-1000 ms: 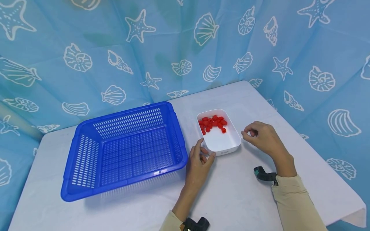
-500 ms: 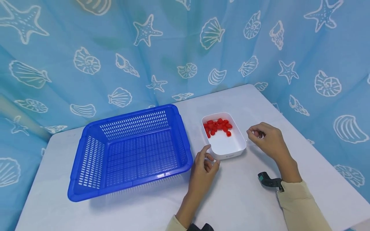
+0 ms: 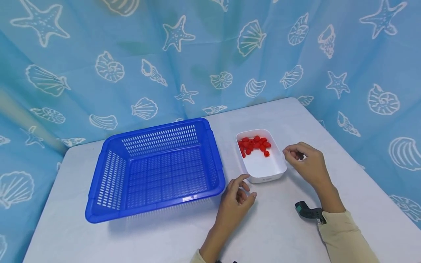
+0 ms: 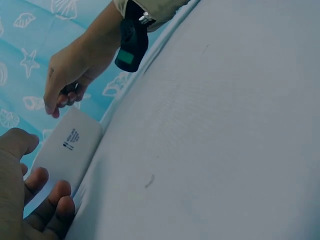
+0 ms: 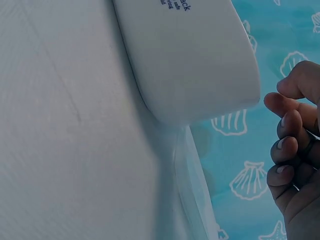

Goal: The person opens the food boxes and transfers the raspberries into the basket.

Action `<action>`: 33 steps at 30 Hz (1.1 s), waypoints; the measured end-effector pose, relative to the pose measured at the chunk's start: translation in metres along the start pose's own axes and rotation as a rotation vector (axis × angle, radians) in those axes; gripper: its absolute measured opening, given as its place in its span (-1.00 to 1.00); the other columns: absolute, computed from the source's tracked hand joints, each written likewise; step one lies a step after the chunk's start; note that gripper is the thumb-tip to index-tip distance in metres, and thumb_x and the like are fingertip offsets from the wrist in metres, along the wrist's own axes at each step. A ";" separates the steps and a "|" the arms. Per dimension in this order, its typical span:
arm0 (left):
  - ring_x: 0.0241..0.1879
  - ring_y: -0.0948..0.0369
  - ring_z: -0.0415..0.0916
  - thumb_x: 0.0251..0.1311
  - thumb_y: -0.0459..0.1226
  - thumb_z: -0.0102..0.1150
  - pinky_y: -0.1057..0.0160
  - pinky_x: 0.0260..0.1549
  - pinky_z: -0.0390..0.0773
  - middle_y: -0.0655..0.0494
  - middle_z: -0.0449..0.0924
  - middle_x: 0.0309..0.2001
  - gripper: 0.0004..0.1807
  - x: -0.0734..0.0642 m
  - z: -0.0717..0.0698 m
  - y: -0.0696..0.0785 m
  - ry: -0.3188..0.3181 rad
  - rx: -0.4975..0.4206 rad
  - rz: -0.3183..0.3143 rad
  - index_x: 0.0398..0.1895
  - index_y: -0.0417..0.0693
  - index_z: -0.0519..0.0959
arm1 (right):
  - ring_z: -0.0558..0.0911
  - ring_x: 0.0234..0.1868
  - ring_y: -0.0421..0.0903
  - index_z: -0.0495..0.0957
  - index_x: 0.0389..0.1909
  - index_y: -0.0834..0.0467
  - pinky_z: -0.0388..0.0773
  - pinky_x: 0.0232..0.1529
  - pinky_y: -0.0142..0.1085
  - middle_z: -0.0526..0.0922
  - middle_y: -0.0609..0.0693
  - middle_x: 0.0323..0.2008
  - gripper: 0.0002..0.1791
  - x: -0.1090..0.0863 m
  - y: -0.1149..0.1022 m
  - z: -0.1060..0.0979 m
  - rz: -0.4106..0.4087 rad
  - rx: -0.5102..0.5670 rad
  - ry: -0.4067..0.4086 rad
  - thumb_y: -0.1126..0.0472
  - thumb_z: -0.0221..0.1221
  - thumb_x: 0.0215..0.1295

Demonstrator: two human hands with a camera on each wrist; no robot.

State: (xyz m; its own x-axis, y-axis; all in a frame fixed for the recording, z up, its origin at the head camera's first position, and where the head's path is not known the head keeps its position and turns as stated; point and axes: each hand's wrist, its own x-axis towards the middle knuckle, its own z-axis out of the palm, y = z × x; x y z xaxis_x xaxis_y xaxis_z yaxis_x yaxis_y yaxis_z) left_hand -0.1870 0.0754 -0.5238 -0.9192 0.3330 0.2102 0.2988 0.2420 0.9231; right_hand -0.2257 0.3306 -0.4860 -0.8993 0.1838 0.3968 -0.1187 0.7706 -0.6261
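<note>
A white rectangular box [image 3: 268, 175] stands on the table, with small printing on its front side. Several red raspberries [image 3: 250, 143] lie gathered in its far half, one of them a little apart. My left hand [image 3: 235, 204] is at the near left corner of the box, fingers loosely bent and thumb spread away, with nothing in it. Beside the right rim is my right hand [image 3: 307, 162], thumb and index finger close together and the other fingers curled in. In the right wrist view its fingertips [image 5: 272, 102] show a small gap with nothing between them.
A large blue perforated basket [image 3: 158, 208] stands left of the box, with its right wall near my left hand. The table [image 3: 279, 233] has a white cloth. A blue curtain [image 3: 197, 47] with shell prints hangs behind and along the right side.
The head view has shifted, so everything sits further right in it. My left hand has drawn back slightly from the box's left side to its near corner. My right hand stays beside the rim.
</note>
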 end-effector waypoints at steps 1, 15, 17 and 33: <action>-0.42 0.30 0.42 0.13 -0.15 0.21 0.40 -0.44 0.47 0.28 0.39 -0.24 -0.46 -0.001 -0.002 0.000 -0.006 0.003 0.009 0.20 0.26 0.33 | 0.35 -0.40 -0.22 0.60 -0.37 0.02 0.32 -0.42 -0.55 0.44 -0.14 -0.52 -0.86 0.000 -0.001 0.000 -0.005 0.001 0.003 0.05 0.17 0.19; -0.48 0.24 0.46 0.08 -0.19 0.26 0.40 -0.51 0.48 0.20 0.43 -0.27 -0.47 -0.022 -0.019 -0.005 -0.057 -0.005 0.158 0.17 0.13 0.39 | 0.35 -0.40 -0.23 0.61 -0.36 0.04 0.31 -0.43 -0.64 0.48 -0.14 -0.49 -0.84 -0.001 -0.004 0.007 -0.008 0.010 -0.009 0.03 0.20 0.16; -0.47 0.26 0.45 0.08 -0.16 0.26 0.40 -0.50 0.48 0.22 0.43 -0.26 -0.46 -0.026 -0.022 -0.005 -0.082 -0.016 0.150 0.17 0.16 0.38 | 0.35 -0.40 -0.23 0.61 -0.36 0.04 0.30 -0.43 -0.63 0.47 -0.13 -0.50 -0.84 -0.002 -0.004 0.007 -0.013 0.012 -0.011 0.04 0.20 0.16; -0.45 0.05 0.45 0.08 -0.31 0.25 0.27 -0.50 0.51 0.03 0.46 -0.26 -0.52 -0.050 -0.060 0.026 -0.127 -0.079 0.140 0.12 0.10 0.43 | 0.34 -0.41 -0.23 0.61 -0.33 0.06 0.31 -0.44 -0.66 0.46 -0.12 -0.50 -0.84 -0.001 -0.008 0.009 -0.016 0.028 -0.010 0.06 0.19 0.18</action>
State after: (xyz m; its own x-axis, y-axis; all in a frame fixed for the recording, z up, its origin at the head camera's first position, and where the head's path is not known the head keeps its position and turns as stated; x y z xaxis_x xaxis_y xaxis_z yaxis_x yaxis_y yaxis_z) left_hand -0.1493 0.0099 -0.4911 -0.8289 0.4718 0.3006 0.3956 0.1144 0.9113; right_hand -0.2274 0.3183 -0.4877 -0.9012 0.1655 0.4005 -0.1448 0.7560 -0.6383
